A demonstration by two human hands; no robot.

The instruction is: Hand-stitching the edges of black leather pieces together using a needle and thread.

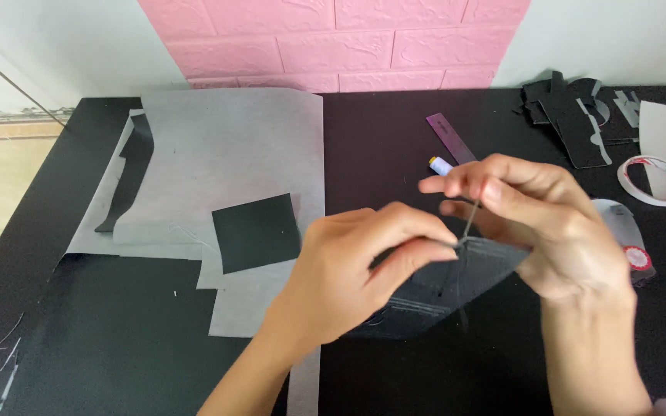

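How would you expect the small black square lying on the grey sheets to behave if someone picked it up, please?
The black square lies flat and thin on the grey sheets, so it is probably very light. Its cleanly cut edges suggest thin fabric or card; it may droop from one corner. A push would likely slide it.

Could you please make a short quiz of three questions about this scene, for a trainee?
1. True or false: both hands touch the dark stitched fabric piece.
2. Which thing lies on the grey paper sheet? A) a black square B) a red cup C) a pair of scissors
3. Fill in: the tape ring lies to the ______ of the right hand.

Key
1. True: the left hand pinches its top edge, and the right hand pulls a thin thread up from it.
2. A
3. right
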